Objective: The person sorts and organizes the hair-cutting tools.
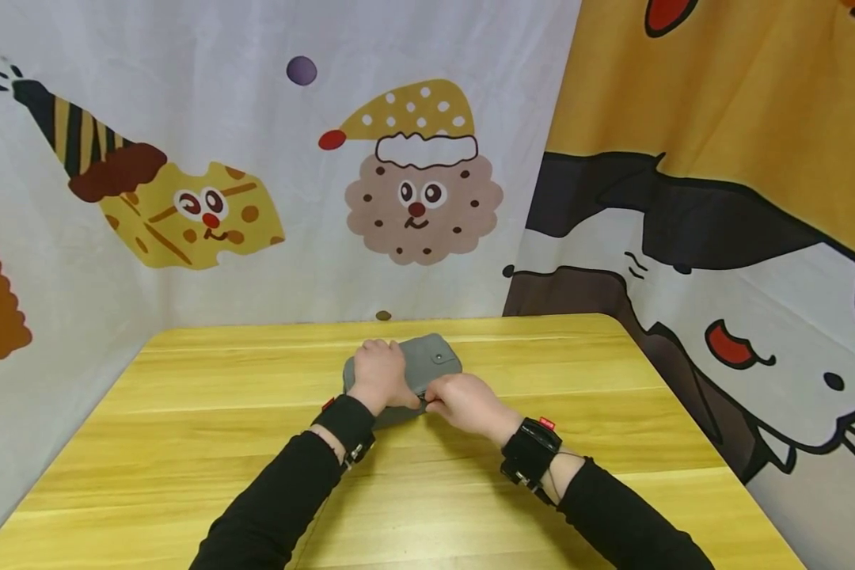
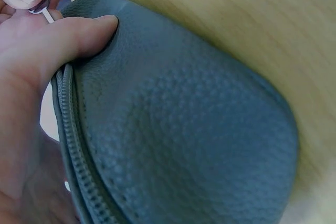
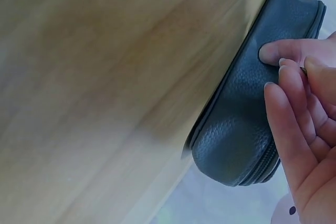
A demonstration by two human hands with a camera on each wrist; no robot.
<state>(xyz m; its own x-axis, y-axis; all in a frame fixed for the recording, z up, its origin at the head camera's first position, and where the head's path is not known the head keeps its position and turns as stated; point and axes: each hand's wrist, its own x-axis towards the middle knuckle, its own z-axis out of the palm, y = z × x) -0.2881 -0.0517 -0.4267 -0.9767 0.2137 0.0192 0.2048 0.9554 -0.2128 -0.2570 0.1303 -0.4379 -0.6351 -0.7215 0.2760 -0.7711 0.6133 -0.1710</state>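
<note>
A grey pebbled-leather zip pouch [image 1: 422, 358] lies on the table, with a small snap tab [image 1: 443, 358] on its top. My left hand [image 1: 381, 374] grips the pouch, its fingers over the top and its thumb [image 2: 92, 34] pressed into the side. Just right of that thumb, my right hand [image 1: 466, 402] pinches the metal zipper pull [image 2: 44, 10] between thumb and fingers. In the left wrist view the zipper [image 2: 79, 142] runs along the pouch's upper edge with its teeth meshed. The right hand's fingers mostly hide the pull in the right wrist view.
The wooden table [image 1: 256, 475] reaches back to a patterned curtain [image 1: 242, 103], which also hangs along both sides. Each wrist wears a black strap [image 1: 532, 453] with a device on it. A thin cable [image 1: 313, 526] shows by the left forearm.
</note>
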